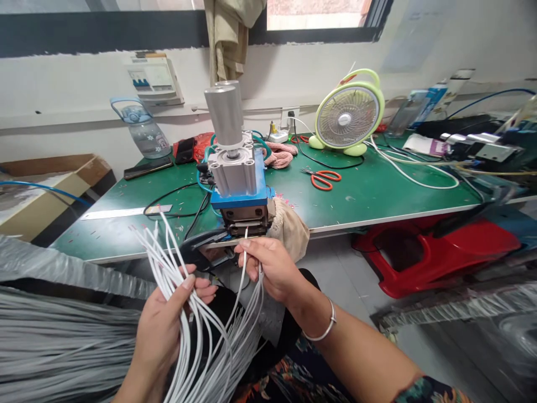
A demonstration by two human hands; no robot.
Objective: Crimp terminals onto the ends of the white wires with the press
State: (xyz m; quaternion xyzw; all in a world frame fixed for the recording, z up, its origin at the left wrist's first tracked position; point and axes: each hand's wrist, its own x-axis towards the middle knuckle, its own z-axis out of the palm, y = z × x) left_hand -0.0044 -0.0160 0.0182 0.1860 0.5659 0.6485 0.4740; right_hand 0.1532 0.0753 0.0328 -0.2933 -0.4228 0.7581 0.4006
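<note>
A bundle of white cables point(197, 319) lies in my left hand point(172, 308), with the thumb closed over it and the cable ends fanning up to the left. My right hand point(271, 263) pinches a single white cable point(244, 260) between thumb and fingers. That cable's tip is at the front slot of a pneumatic press point(235, 173), a grey metal cylinder on a blue base; how far in it reaches, I cannot tell. More cables hang below my right palm, some partly hidden by the fingers.
On the green table point(369, 187) are orange-handled scissors point(323, 178), a green fan point(348, 115), a water bottle point(142, 131), a phone point(147, 167) and a steel ruler point(121, 213). A cloth bag point(289, 229) hangs beside the press. A red stool point(440, 252) stands below right; many grey cables point(62, 341) lie left.
</note>
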